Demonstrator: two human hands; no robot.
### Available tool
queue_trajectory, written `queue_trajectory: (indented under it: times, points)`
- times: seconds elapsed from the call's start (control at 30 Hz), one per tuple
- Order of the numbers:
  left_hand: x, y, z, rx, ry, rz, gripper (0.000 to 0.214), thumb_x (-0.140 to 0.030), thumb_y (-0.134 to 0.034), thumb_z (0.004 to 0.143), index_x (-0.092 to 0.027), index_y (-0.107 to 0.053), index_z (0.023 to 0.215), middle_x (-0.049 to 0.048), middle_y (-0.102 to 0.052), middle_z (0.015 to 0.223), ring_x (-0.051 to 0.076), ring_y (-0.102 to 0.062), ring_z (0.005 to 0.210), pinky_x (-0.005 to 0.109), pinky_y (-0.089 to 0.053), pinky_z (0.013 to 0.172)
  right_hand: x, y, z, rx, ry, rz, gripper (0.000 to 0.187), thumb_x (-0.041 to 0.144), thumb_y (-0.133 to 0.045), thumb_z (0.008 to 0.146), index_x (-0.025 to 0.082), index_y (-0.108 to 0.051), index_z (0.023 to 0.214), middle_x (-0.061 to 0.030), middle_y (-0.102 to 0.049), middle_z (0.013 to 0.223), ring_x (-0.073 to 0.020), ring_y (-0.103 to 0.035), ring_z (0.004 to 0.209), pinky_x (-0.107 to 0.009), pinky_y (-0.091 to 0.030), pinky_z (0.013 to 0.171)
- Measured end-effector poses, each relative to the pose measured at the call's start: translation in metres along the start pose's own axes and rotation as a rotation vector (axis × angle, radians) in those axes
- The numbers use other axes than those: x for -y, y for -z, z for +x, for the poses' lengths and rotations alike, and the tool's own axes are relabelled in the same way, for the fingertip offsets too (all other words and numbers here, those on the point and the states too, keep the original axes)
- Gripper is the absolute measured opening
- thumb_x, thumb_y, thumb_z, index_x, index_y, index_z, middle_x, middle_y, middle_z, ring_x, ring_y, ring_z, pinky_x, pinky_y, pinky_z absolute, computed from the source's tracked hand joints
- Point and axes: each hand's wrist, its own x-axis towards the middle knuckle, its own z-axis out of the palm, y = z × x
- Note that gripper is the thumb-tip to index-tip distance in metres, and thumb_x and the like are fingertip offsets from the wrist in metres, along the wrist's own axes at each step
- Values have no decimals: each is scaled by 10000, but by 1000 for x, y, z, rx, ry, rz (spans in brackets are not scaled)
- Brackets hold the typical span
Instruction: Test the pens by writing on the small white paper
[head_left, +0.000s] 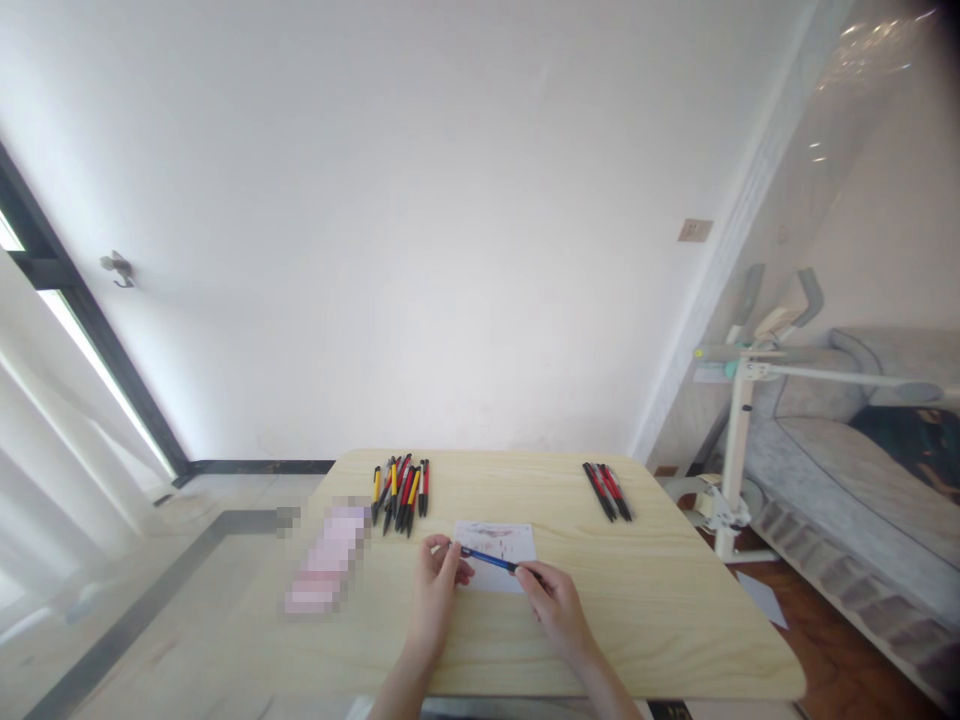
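Both hands hold one blue pen (489, 559) level over a small white paper (498, 541) with scribbles on it. My left hand (440, 580) pinches the pen's left end. My right hand (550, 598) grips its right end with fingers closed. Behind the left hand lies a pile of several yellow, red and black pens (401, 491). A smaller group of red and black pens (607, 491) lies at the far right of the wooden table (660, 600).
A blurred pink object (327, 558) lies on the table's left part. To the right stand a white stand (739, 440) and a grey sofa (847, 450). A white wall is behind the table, and a window with curtains on the left.
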Motion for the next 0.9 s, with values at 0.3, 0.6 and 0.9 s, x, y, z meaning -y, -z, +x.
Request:
queue_trajectory:
  times: [0.3, 0.6, 0.9]
  points:
    - [-1, 0, -2, 19, 4, -35, 302, -379, -596, 724, -216, -417, 903, -45, -603, 572, 111, -569, 500, 211, -420, 488, 1, 0, 2, 33, 59, -84, 267, 373, -535, 769, 142, -659, 716, -34, -585, 621, -151, -481, 578, -230, -353, 516]
    - [-1, 2, 3, 70, 46, -97, 431, -340, -618, 726, -190, -468, 1101, 30, -656, 781, 108, -582, 596, 227, -440, 561, 20, -9, 0, 335, -127, -78, 185, 259, -511, 743, 152, -555, 599, 33, -499, 491, -98, -468, 452, -194, -339, 438]
    - [-20, 2, 1, 120, 79, -36, 595, -313, -671, 672, -186, -452, 1211, 51, -684, 809, 167, -606, 764, 273, -460, 663, 28, -20, 2, 436, -195, 200, 240, 354, -539, 731, 120, -591, 713, 33, -515, 475, -83, -442, 405, -203, -347, 431]
